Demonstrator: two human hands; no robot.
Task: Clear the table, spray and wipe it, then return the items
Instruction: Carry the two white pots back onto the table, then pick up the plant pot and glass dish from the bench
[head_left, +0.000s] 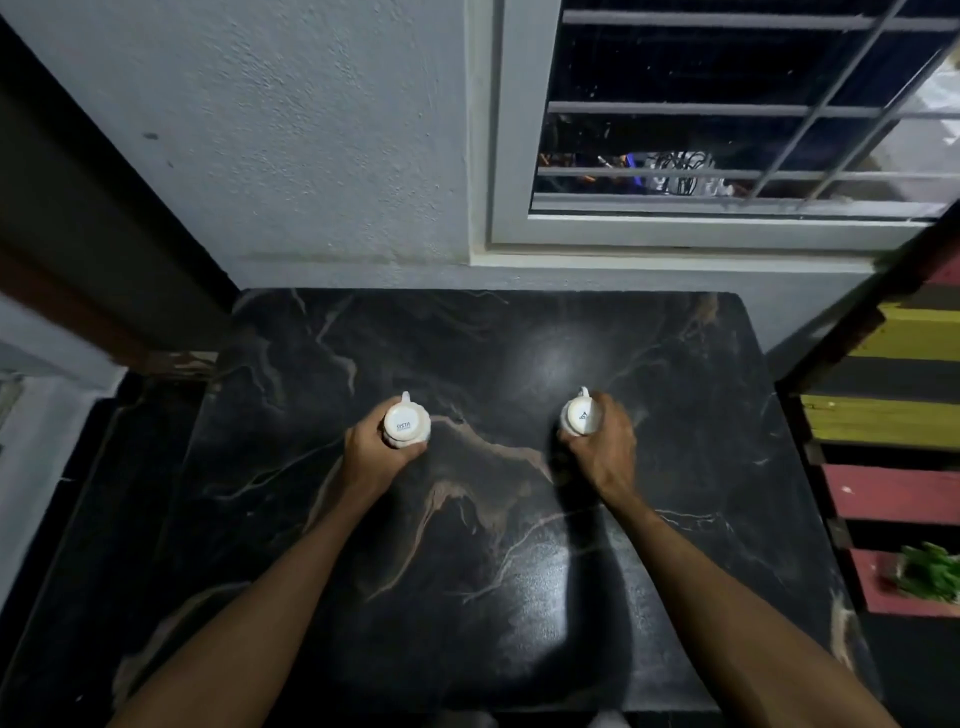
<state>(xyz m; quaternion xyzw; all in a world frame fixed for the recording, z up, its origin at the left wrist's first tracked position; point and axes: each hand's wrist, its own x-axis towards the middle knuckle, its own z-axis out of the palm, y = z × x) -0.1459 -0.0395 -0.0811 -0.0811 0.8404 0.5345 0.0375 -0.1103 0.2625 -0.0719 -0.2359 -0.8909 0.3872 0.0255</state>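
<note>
head view, looking straight down over both forearms.

surface: black stone-look table top with pale brown and white veins (493, 571). its far edge meets a grey-white textured wall (311, 130). two glare patches show on it, one near the middle and one nearer the person.

left hand (371, 452): fingers and thumb curled round the body of a small white ceramic cup with a ribbed side, turned base-up = left cup (406, 423). the grip is closed round the cup from the near side. the base faces the camera and its print reads "sista". the handle points away, toward the wall.

right hand (602, 447): fingers wrapped round the right side of a second small white ceramic cup, also base-up = right cup (582, 415). the grip is closed on the cup. the base print shows only in part. the handle points away, toward the wall.

position: both cups sit over the middle band of the table, left cup left of centre and right cup right of centre. they are well apart and roughly level with each other. cannot tell whether the rims rest on the table or are held just above it.

surroundings: white-framed window with grey bars (727, 130) above the far right corner, dark behind. at the right edge is a slatted wooden rack painted yellow, black and pink-red (893, 421). a green leafy plant (930, 571) sits on one of its lower pink slats.
</note>
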